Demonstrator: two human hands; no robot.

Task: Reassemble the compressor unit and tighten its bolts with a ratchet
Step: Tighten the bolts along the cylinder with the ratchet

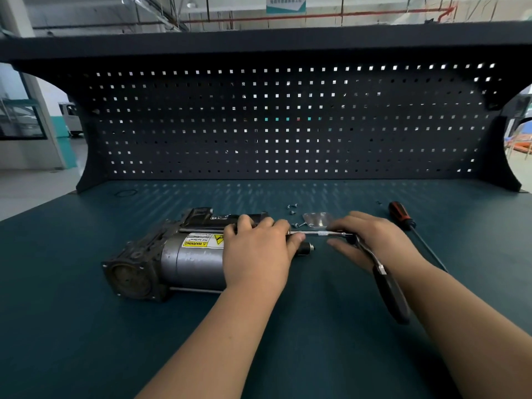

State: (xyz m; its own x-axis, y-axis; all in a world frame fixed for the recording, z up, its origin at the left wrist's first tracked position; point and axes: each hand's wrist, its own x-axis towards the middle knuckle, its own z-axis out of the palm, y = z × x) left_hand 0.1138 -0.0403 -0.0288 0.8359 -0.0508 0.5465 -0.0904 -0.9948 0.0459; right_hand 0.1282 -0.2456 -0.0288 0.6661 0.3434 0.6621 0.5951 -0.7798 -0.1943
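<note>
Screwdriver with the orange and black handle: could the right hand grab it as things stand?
Probably yes, but not freely. The screwdriver lies on the workbench just beyond the right hand, nothing between them. That hand is gripping the ratchet, so it would likely have to set it down first.

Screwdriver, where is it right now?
Head view, far right: the screwdriver lies on the bench just right of the right hand, handle toward the pegboard, tip pointing back toward the person.

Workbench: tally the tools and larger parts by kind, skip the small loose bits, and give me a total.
Compressor unit: 1
Ratchet: 1
Screwdriver: 1
Metal cover plate: 1
Total: 4
</note>
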